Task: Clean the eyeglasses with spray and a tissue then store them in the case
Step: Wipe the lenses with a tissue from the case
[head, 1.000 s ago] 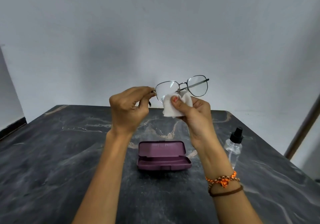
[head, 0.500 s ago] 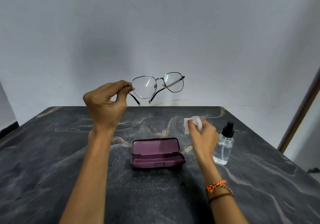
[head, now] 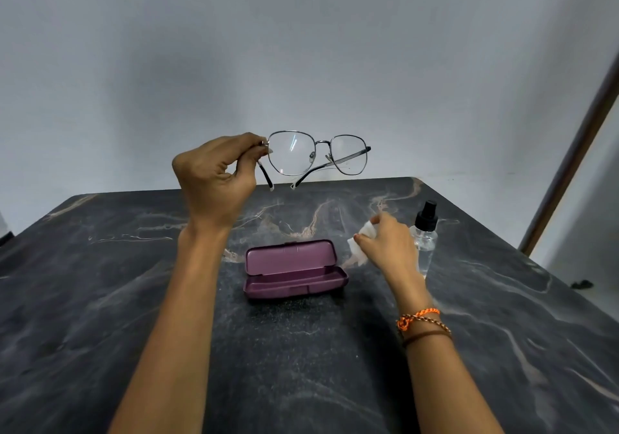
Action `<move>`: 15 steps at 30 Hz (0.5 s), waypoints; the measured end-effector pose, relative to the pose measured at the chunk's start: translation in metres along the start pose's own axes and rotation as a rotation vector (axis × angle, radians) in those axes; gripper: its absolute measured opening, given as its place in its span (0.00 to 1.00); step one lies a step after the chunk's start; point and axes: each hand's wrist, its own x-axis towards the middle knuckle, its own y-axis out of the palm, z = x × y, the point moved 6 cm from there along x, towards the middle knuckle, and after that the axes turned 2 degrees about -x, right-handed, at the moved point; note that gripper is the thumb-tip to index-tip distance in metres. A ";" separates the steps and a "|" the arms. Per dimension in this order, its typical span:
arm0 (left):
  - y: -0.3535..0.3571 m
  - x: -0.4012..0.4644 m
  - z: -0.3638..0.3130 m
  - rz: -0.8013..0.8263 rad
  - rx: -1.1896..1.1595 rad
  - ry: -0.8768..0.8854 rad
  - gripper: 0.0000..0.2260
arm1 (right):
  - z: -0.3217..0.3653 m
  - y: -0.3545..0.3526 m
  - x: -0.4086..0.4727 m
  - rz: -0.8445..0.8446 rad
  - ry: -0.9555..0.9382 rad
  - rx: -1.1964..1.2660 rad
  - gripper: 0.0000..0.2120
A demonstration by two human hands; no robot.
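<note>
My left hand (head: 216,179) pinches the left hinge of the thin metal-framed eyeglasses (head: 316,156) and holds them up in the air above the table's far edge, temples unfolded. My right hand (head: 388,246) is low over the table, right of the case, gripping a crumpled white tissue (head: 361,243). The purple eyeglass case (head: 294,271) lies open on the dark marble table (head: 100,299), its lid tilted back. A clear spray bottle (head: 424,237) with a black nozzle stands upright just behind my right hand, partly hidden by it.
A grey wall rises behind the table. A brown post (head: 576,152) leans along the right side. The table's right edge runs diagonally close to the bottle.
My right hand left the lens with the tissue and dropped down beside the case. My left hand kept the glasses raised and turned them more frontal.
</note>
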 end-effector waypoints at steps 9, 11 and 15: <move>0.002 -0.001 0.001 0.012 0.005 0.008 0.02 | -0.008 0.019 -0.001 0.110 0.047 -0.118 0.23; 0.001 -0.001 0.002 0.007 0.006 0.004 0.02 | -0.008 0.019 0.000 0.088 0.045 -0.167 0.24; 0.001 -0.001 0.002 0.004 0.005 -0.001 0.02 | -0.002 0.020 -0.003 0.045 0.009 -0.228 0.23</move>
